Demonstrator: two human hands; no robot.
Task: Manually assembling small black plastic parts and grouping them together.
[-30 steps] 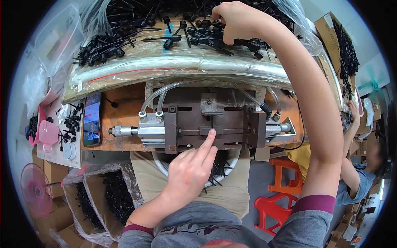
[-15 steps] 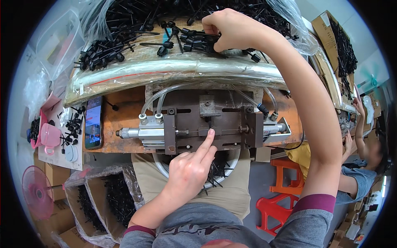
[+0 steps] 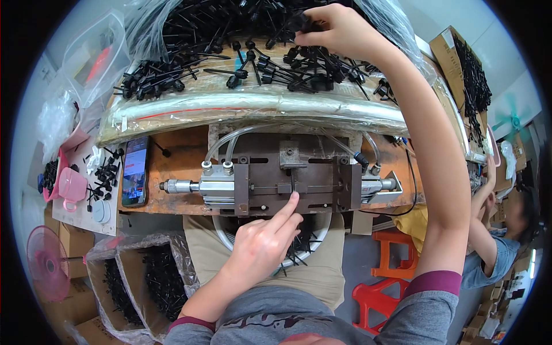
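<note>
My left hand points its index finger at the middle slot of a brown metal press fixture with silver air cylinders on both ends. My right hand reaches far up into a heap of black plastic pin parts spread on a plastic-wrapped board, its fingers pinched on one black part. A thin black pin stands in the fixture's centre, just above my left fingertip.
A phone with a lit screen lies left of the fixture. A pink cup and loose black parts sit further left. Bags of black parts stand below left; red and orange stools are at right. A co-worker sits at the right edge.
My right hand has moved further right and up over the heap and closed on a black part. My left hand has stayed at the fixture's slot.
</note>
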